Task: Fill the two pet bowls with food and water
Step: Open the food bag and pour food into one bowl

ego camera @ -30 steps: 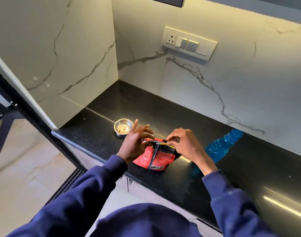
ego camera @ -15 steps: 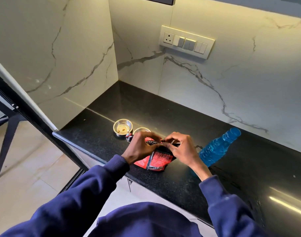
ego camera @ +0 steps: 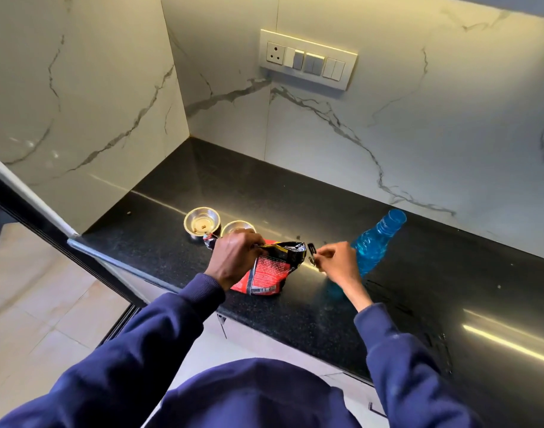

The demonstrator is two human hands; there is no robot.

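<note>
Two small steel bowls stand side by side on the black counter point(ego camera: 295, 193). The left bowl point(ego camera: 201, 218) holds a few bits of food. The right bowl point(ego camera: 237, 227) is partly hidden behind my left hand point(ego camera: 236, 257). That hand grips the top left edge of a red and black food pouch point(ego camera: 269, 270), which stands near the counter's front edge with its top open. My right hand point(ego camera: 335, 262) pinches a small black clip point(ego camera: 311, 252) just right of the pouch. A blue water bottle point(ego camera: 375, 242) lies on the counter behind my right hand.
Marble walls close the counter at the back and left. A switch panel point(ego camera: 307, 59) sits on the back wall. A steel rail point(ego camera: 110, 261) runs along the counter's front left edge, with tiled floor below.
My hands have parted. The right hand pulled the black clip off the pouch's top and moved right. The pouch mouth now stands open, and the second bowl shows behind my left hand.
</note>
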